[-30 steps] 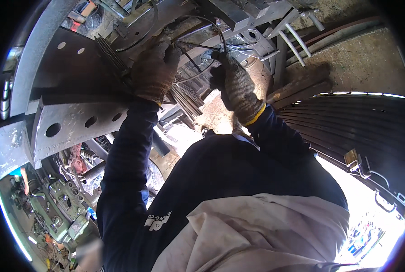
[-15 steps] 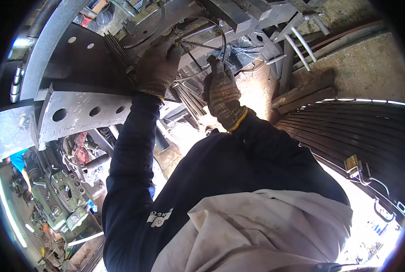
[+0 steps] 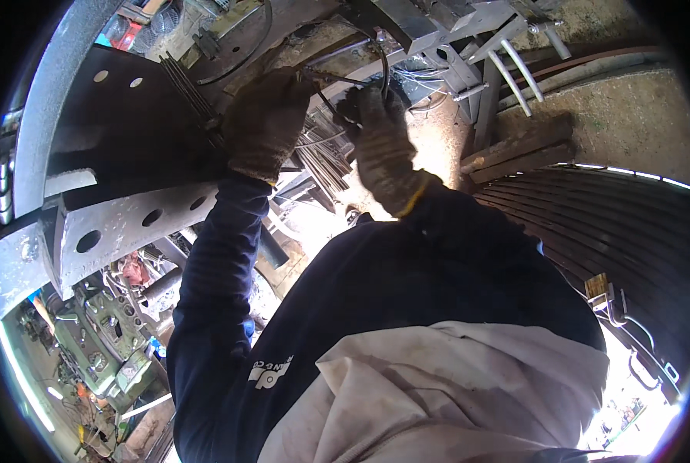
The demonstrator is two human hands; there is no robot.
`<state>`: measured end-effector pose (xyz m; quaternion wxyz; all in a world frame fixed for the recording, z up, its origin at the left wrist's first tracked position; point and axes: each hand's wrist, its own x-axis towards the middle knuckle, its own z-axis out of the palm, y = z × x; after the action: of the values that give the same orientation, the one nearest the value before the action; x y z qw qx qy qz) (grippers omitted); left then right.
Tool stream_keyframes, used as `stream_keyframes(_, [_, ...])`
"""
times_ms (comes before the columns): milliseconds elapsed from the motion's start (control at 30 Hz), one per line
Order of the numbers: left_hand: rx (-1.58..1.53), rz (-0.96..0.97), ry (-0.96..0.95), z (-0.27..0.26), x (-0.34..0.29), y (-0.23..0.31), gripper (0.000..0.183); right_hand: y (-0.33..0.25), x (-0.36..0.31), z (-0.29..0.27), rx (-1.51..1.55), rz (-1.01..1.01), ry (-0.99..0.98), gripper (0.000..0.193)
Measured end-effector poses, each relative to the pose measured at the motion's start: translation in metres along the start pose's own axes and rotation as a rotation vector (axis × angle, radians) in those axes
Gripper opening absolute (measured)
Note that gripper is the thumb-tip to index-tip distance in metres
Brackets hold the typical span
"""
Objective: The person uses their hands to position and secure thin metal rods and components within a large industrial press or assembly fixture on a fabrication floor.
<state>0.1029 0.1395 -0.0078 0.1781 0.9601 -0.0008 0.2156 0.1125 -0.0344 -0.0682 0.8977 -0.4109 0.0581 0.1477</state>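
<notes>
Both my hands wear dirty knitted work gloves with yellow cuff trim. My left hand point(image 3: 266, 123) is closed at the end of a thin dark metal rod point(image 3: 337, 77), which stretches across toward the right hand. A second thin piece slants down from the same spot. My right hand point(image 3: 385, 150), a short way to the right, is closed around a curved dark rod or cable point(image 3: 384, 65) that rises from its fingertips. The fingertips of both hands are partly in shadow. Below and between the hands lies a bundle of thin metal rods point(image 3: 322, 163).
A large steel beam with round holes point(image 3: 121, 224) runs along the left. Steel brackets and bars point(image 3: 507, 65) stand at the upper right, beside timber blocks point(image 3: 519, 154). A corrugated shutter point(image 3: 607, 224) lies right. Green machinery point(image 3: 102, 339) stands lower left.
My right hand has moved slightly up, and its glove is now more shaded. The curved piece's wide loop shows less. The view has shifted a little; the left hand stays at the rod.
</notes>
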Motion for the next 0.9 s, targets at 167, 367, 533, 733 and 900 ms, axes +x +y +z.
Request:
stream_keyframes(167, [0.053,0.003,-0.009,0.003,-0.003,-0.004,0.029,0.007,0.003,0.007,0.080,0.115,0.117,0.033])
stream_keyframes(367, [0.298,0.154,0.247,-0.011,-0.002,0.007,0.038,-0.015,-0.014,-0.006,-0.190,0.105,0.079,0.026])
stream_keyframes(533, [-0.030,0.077,0.148,-0.008,-0.021,0.113,0.038,0.002,-0.051,-0.041,-0.591,-0.490,-0.205,0.032])
stream_keyframes(733, [-0.001,-0.043,-0.038,-0.019,-0.060,0.136,0.027,-0.079,-0.086,-0.030,-1.459,-0.455,-0.527,0.037])
stream_keyframes(900, [0.262,0.267,-0.146,-0.042,-0.065,0.124,0.020,-0.144,-0.080,-0.045,-1.301,-0.817,-0.498,0.042])
